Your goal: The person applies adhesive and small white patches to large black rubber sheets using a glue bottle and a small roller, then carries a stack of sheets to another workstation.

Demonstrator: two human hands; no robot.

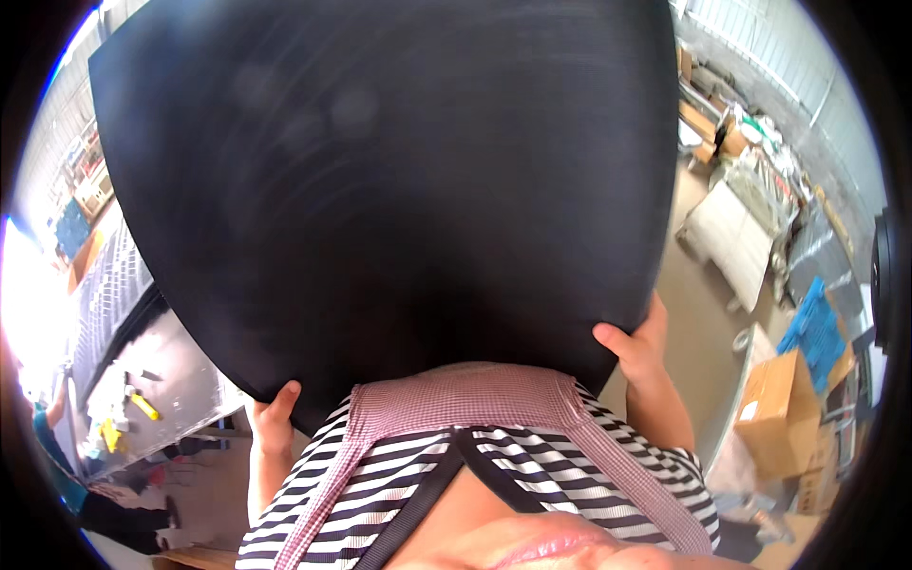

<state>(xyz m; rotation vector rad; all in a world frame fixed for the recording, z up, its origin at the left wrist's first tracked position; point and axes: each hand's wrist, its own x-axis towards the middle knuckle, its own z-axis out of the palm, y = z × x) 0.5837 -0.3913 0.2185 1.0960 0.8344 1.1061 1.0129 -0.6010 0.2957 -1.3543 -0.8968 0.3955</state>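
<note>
A large flat black sheet or panel (pixel 408 171) fills most of the view, its near edge close against my checked apron. At its lower left edge, my left hand (pixel 275 418) grips it with the thumb on the face towards me. My right hand (pixel 638 344) grips the right edge the same way, thumb on top and a little farther up. The fingers of both hands are hidden behind the panel. Its surface looks smooth, with faint curved streaks and a soft shine. What the panel is made of, I cannot tell.
On the left stands a work table (pixel 176 380) with a yellow tool (pixel 144 407) on it, and another person (pixel 104 508) is beside it. At the right are an open cardboard box (pixel 779 408), a blue crate-like piece (pixel 815 332), a pale covered stack (pixel 730 242) and piled scrap along the wall.
</note>
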